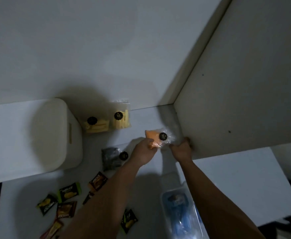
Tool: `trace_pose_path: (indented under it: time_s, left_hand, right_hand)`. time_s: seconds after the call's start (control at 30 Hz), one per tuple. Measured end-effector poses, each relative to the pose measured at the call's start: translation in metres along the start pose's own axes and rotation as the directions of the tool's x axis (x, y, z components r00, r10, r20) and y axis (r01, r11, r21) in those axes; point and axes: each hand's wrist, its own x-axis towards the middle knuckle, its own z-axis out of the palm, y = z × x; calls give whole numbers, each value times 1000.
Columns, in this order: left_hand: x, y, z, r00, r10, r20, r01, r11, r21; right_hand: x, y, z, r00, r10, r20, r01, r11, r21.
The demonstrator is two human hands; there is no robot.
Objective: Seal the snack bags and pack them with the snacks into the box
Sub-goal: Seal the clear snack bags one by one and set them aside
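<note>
Both my hands hold a clear snack bag with orange snacks (156,138) and a black round sticker, just above the white surface. My left hand (143,151) grips its lower left end. My right hand (181,150) pinches its clear open end at the right. Two clear bags of yellow snacks (97,127) (121,120) stand against the back wall. A bag of dark snacks (111,158) lies near my left wrist. Several small wrapped snacks (69,192) are scattered at the lower left. The cream box with its lid on (55,133) stands at the left.
A white side panel (236,100) rises right beside my right hand. A clear plastic container with blue contents (179,209) lies under my right forearm. The white surface steps down to a lower level (29,173) towards me. The scene is dim.
</note>
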Motion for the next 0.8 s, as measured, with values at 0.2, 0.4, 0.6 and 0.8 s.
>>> trace_pose_path:
  time_s: [0.2, 0.4, 0.6, 0.8]
  left_hand:
    - [-29, -10, 5, 999, -14, 51, 17, 999, -40]
    - [-88, 0, -14, 989, 48, -143, -84, 963, -255]
    - [-178, -13, -48, 988, 82, -127, -137, 842, -521]
    - [-273, -46, -75, 952, 51, -302, -220, 800, -558]
  right_hand:
    - [-29, 4, -17, 997, -77, 12, 72, 969, 238]
    - [-112, -24, -23, 929, -353, 110, 287, 876, 388]
    - [-215, -22, -13, 771, -619, 148, 553, 767, 326]
    - [-308, -10, 8, 616, -765, 188, 704, 642, 302]
